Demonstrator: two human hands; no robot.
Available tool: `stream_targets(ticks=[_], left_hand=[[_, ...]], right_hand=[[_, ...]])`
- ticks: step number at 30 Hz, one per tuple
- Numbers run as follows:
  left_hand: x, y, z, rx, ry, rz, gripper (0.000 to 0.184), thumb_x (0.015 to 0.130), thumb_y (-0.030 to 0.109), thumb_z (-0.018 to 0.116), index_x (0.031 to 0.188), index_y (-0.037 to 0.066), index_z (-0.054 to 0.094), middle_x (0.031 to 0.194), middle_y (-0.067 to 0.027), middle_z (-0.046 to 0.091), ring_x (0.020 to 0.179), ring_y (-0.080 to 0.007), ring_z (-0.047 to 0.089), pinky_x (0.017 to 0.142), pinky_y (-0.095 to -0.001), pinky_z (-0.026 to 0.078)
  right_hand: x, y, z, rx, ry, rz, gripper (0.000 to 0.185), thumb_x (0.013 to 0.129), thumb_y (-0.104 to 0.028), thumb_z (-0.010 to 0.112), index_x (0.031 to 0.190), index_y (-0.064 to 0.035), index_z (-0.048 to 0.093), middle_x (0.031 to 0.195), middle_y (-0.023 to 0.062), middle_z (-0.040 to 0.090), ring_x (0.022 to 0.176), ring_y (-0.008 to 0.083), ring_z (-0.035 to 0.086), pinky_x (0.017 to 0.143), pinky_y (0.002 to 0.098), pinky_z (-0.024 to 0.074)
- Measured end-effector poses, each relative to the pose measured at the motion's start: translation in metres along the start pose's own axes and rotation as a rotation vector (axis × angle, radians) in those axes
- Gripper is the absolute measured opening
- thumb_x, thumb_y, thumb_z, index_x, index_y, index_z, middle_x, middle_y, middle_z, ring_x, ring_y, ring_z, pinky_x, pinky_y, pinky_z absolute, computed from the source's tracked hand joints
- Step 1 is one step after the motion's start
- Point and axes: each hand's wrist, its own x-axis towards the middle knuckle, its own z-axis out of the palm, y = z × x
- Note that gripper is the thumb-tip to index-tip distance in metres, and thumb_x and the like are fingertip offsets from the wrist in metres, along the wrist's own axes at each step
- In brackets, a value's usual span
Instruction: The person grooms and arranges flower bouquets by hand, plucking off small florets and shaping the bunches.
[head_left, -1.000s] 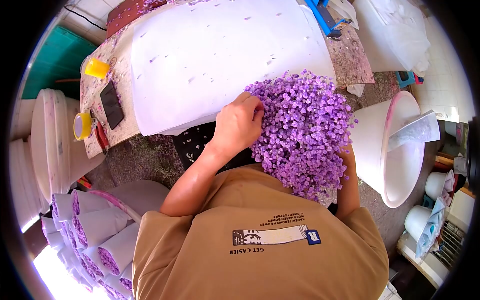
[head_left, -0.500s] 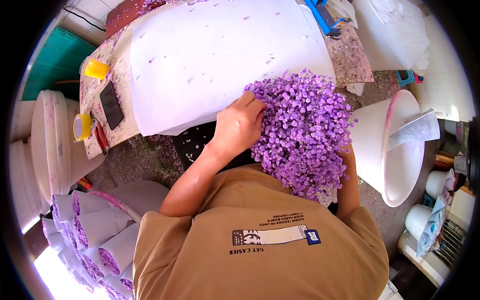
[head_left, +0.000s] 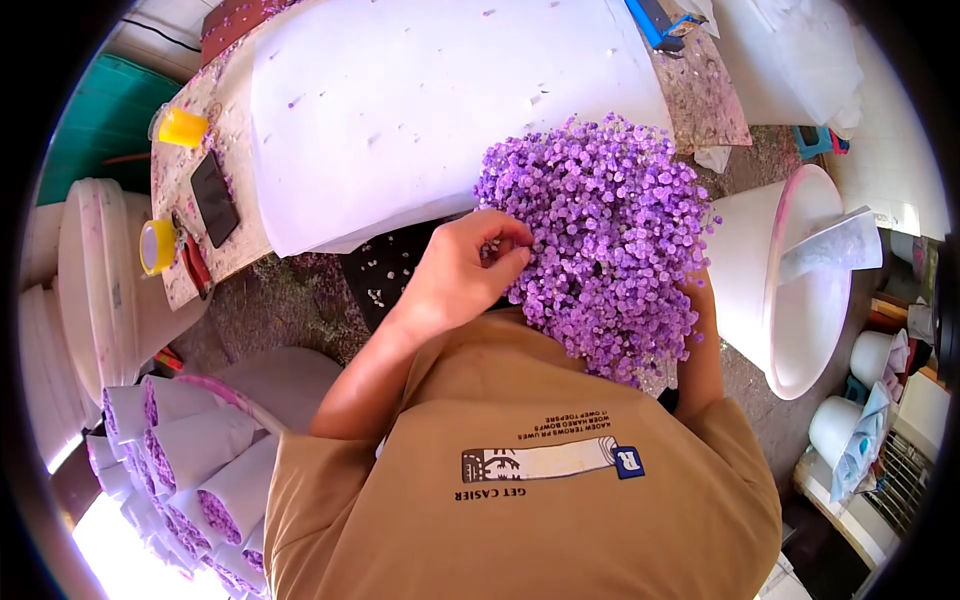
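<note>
A large bunch of small purple flowers stands in front of my chest, beside the table's near edge. At its left side is my left hand, with thumb and forefinger curled together against the outer blooms. Whatever lies between those fingertips is too small to make out. My right forearm reaches up along the bunch's right side, and the blooms hide my right hand and the stems. White paper sheets with scattered petals lie on the table, just beyond the flowers.
A phone, yellow tape rolls and red-handled pliers lie at the table's left. A blue tool sits at the back right. A white bucket stands right; several wrapped purple bunches fill the lower left.
My left hand has moved from the bunch's upper left edge down toward me along its side. The bunch appears slightly higher, and the whole view has shifted a little.
</note>
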Motion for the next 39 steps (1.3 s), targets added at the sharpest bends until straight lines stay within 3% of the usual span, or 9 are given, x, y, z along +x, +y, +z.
stream_targets(ticks=[7, 11, 16, 17, 18, 21, 22, 25, 39], left_hand=[[0.004, -0.006, 0.024, 0.283, 0.209, 0.207, 0.019, 0.078, 0.002, 0.074, 0.096, 0.000, 0.069, 0.080, -0.0102, 0.060, 0.064, -0.0187, 0.055, 0.061, -0.0292, 0.046], [0.005, -0.006, 0.022, 0.198, 0.185, 0.202, 0.014, 0.081, 0.003, 0.074, 0.093, 0.000, 0.069, 0.077, -0.0057, 0.059, 0.064, -0.0137, 0.054, 0.059, -0.0283, 0.044], [-0.003, -0.004, 0.011, -0.457, 0.171, -0.149, 0.011, 0.089, 0.010, 0.069, 0.095, 0.000, 0.067, 0.079, 0.0015, 0.058, 0.067, -0.0064, 0.049, 0.058, -0.0241, 0.041], [-0.004, -0.005, 0.000, -0.731, 0.005, -0.201, 0.015, 0.095, 0.015, 0.058, 0.100, 0.002, 0.064, 0.076, 0.0018, 0.055, 0.061, -0.0014, 0.038, 0.050, -0.0197, 0.026], [-0.006, -0.004, -0.001, -0.730, 0.000, -0.205, 0.015, 0.095, 0.015, 0.058, 0.100, 0.002, 0.064, 0.076, 0.0018, 0.055, 0.061, -0.0014, 0.038, 0.050, -0.0197, 0.026], [-0.016, 0.024, 0.000, -0.402, -0.137, -0.156, 0.017, 0.094, 0.014, 0.058, 0.099, 0.001, 0.067, 0.082, -0.0003, 0.058, 0.064, -0.0032, 0.043, 0.052, -0.0204, 0.032], [-0.016, 0.008, 0.011, -0.225, -0.097, 0.079, 0.014, 0.090, 0.009, 0.066, 0.101, 0.000, 0.068, 0.081, -0.0030, 0.062, 0.070, -0.0109, 0.056, 0.060, -0.0284, 0.046], [-0.021, 0.027, 0.021, 0.229, -0.053, 0.173, 0.019, 0.082, 0.006, 0.072, 0.101, 0.005, 0.069, 0.083, -0.0110, 0.062, 0.068, -0.0250, 0.062, 0.060, -0.0340, 0.051], [-0.024, 0.032, 0.038, 0.695, 0.063, 0.398, 0.019, 0.076, 0.007, 0.072, 0.094, 0.008, 0.066, 0.085, -0.0083, 0.057, 0.075, -0.0295, 0.064, 0.058, -0.0412, 0.052]], right_hand=[[0.010, -0.001, 0.000, -0.003, -0.012, -0.026, 0.062, 0.088, -0.017, 0.070, 0.141, 0.0027, 0.045, 0.141, 0.0147, 0.054, 0.128, 0.0260, 0.052, 0.109, 0.0383, 0.0393], [0.009, -0.003, 0.000, -0.022, -0.016, -0.027, 0.062, 0.088, -0.017, 0.070, 0.141, 0.0027, 0.044, 0.141, 0.0147, 0.054, 0.128, 0.0260, 0.052, 0.109, 0.0383, 0.0393], [0.007, -0.003, -0.003, -0.051, -0.019, -0.039, 0.062, 0.088, -0.016, 0.070, 0.142, 0.0027, 0.044, 0.142, 0.0148, 0.053, 0.128, 0.0261, 0.052, 0.109, 0.0383, 0.0392], [0.007, -0.003, -0.003, -0.053, -0.018, -0.041, 0.062, 0.088, -0.016, 0.070, 0.142, 0.0027, 0.044, 0.142, 0.0148, 0.053, 0.128, 0.0261, 0.052, 0.109, 0.0383, 0.0392], [0.005, -0.004, -0.002, -0.048, -0.013, -0.040, 0.062, 0.088, -0.016, 0.070, 0.142, 0.0027, 0.044, 0.142, 0.0148, 0.053, 0.128, 0.0262, 0.052, 0.109, 0.0383, 0.0392], [0.003, -0.005, -0.001, -0.048, -0.008, -0.040, 0.062, 0.088, -0.016, 0.070, 0.142, 0.0027, 0.044, 0.142, 0.0148, 0.053, 0.128, 0.0262, 0.052, 0.109, 0.0383, 0.0392], [0.003, -0.006, -0.001, -0.047, -0.006, -0.042, 0.062, 0.088, -0.016, 0.070, 0.142, 0.0027, 0.044, 0.142, 0.0148, 0.053, 0.128, 0.0262, 0.052, 0.109, 0.0383, 0.0392], [0.005, -0.006, 0.000, -0.054, -0.007, -0.046, 0.062, 0.089, -0.016, 0.070, 0.142, 0.0027, 0.044, 0.142, 0.0149, 0.053, 0.128, 0.0263, 0.052, 0.109, 0.0383, 0.0391], [0.013, -0.009, -0.006, -0.128, -0.036, -0.030, 0.060, 0.090, -0.017, 0.069, 0.141, 0.0031, 0.045, 0.144, 0.0144, 0.052, 0.129, 0.0263, 0.051, 0.112, 0.0387, 0.0364]])
